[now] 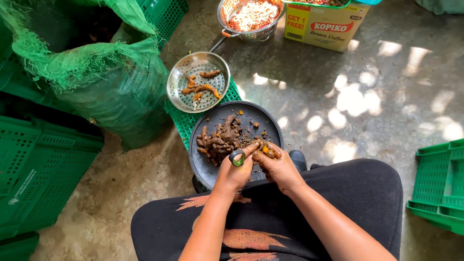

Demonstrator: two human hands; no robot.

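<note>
My left hand (234, 171) grips a small green-handled tool (237, 157), its tip pointing at a piece of orange-brown root (268, 152). My right hand (278, 166) holds that root, fingers curled around it. Both hands meet over the near edge of a round dark tray (263, 116). A heap of muddy brown roots (220, 140) lies on the tray's left half. Beyond it a perforated steel dish (186, 72) holds a few cleaned orange roots (200, 87).
A green mesh sack (96, 72) bulges at the left. Green plastic crates (34, 169) stand at left, another crate (440, 188) at right. A steel colander (249, 19) with chopped red and white bits and a yellow carton (324, 24) sit at the top. Floor is bare concrete.
</note>
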